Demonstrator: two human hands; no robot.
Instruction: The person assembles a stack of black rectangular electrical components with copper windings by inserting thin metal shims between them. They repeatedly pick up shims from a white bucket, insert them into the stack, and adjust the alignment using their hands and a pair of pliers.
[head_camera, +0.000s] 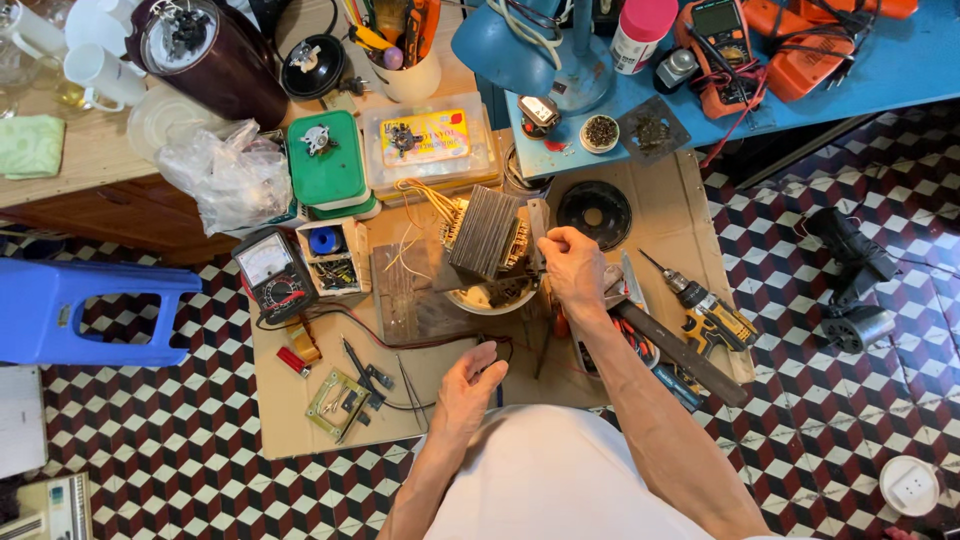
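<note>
My right hand (573, 268) grips the right side of a grey laminated transformer (487, 235) with copper windings and loose yellowish wires, which rests over a white bowl (480, 299) on a cardboard sheet (290, 400). My left hand (470, 385) is lower down, near my body, with its fingers closed on a small dark object at the end of a dark cable; what the object is I cannot tell. A dark wooden board (405, 290) lies just left of the bowl.
An analog meter (270, 270) and a small parts box (333, 258) lie at the left. A cordless drill (705, 310), a long file and screwdrivers lie at the right. A blue stool (80, 310), green-lidded box (325, 160), clear case and black disc (594, 214) surround the work spot.
</note>
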